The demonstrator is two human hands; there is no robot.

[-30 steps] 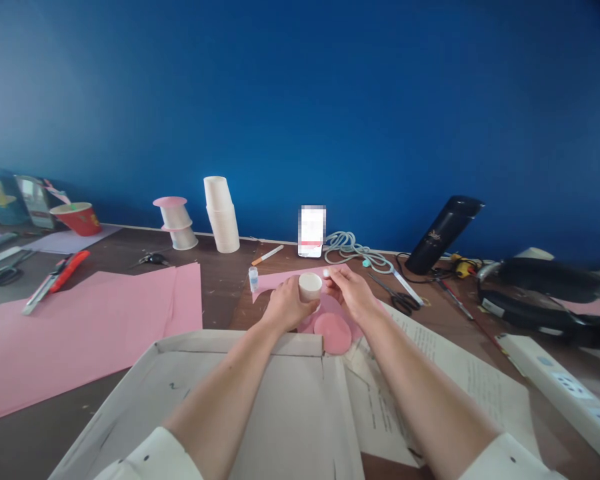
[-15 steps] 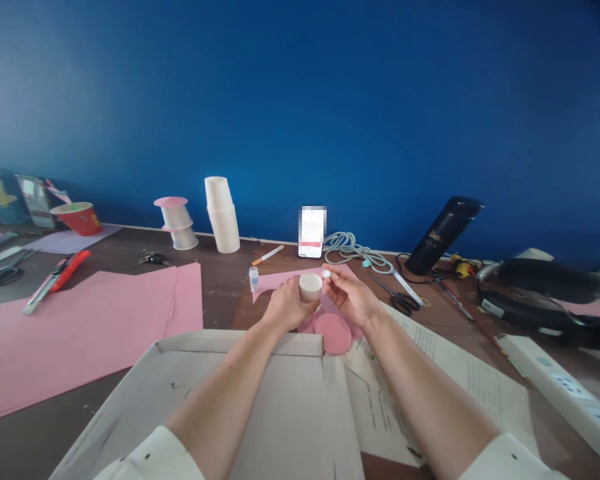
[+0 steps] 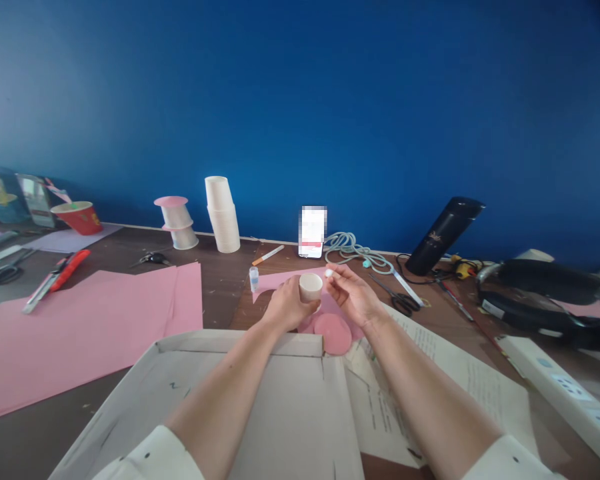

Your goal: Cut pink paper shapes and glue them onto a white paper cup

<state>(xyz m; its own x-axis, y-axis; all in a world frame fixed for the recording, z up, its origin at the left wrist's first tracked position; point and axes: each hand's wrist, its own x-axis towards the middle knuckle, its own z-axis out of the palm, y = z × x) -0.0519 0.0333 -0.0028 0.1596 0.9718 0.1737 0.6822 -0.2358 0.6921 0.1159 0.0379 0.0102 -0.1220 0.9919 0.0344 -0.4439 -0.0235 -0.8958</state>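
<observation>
My left hand (image 3: 286,308) is wrapped round a white paper cup (image 3: 311,289), whose open rim faces up. Just right of the rim, my right hand (image 3: 354,297) pinches a small white cap (image 3: 329,273) between thumb and fingertips; any part behind the fingers is hidden. Below both hands a round pink paper disc (image 3: 333,334) lies by the corner of the white box lid. A pink paper scrap (image 3: 270,280) stretches out under the hands. On its left end stands a small clear bottle (image 3: 254,279) with a pale label.
Stacked white cups (image 3: 223,220) and a cup pair with pink discs (image 3: 177,223) stand by the wall. Pink sheets (image 3: 105,320) and a utility knife (image 3: 55,280) lie left. Nearer me is the box lid (image 3: 280,413). Scissors (image 3: 403,301), a tumbler (image 3: 443,237) and a power strip (image 3: 565,387) are right.
My right hand and the small white cap have shifted slightly right, a little away from the cup's rim. My left hand and the cup have hardly moved.
</observation>
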